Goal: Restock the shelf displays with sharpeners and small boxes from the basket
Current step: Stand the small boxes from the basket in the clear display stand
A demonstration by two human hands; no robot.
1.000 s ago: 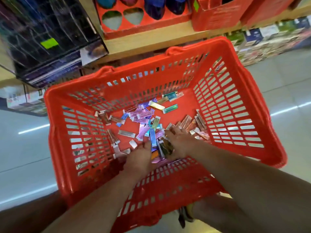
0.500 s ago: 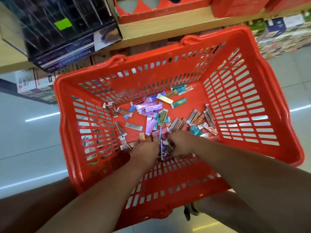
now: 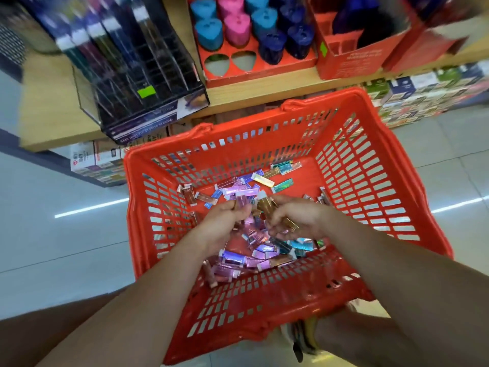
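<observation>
A red plastic basket [image 3: 370,181] sits on the floor below me, its bottom strewn with several small shiny boxes [image 3: 283,185] in pink, purple, teal and gold. My left hand [image 3: 225,223] is raised above the pile, closed around a few pink boxes. My right hand [image 3: 296,218] is beside it, gripping several gold-brown boxes, one sticking out near the wrist. On the shelf behind, a red display tray [image 3: 262,70] holds blue, pink and navy sharpeners [image 3: 235,27], with two empty slots at its front left.
A dark clear-fronted display case [image 3: 137,83] stands on the wooden shelf [image 3: 53,107] left of the tray. Red cartons [image 3: 354,56] sit to the right. Stacked boxed goods [image 3: 428,96] fill the lower shelf. Glossy floor tiles surround the basket.
Both hands lifted out of the pile holding boxes. My view tilted up, so the shelf with the sharpener tray now shows.
</observation>
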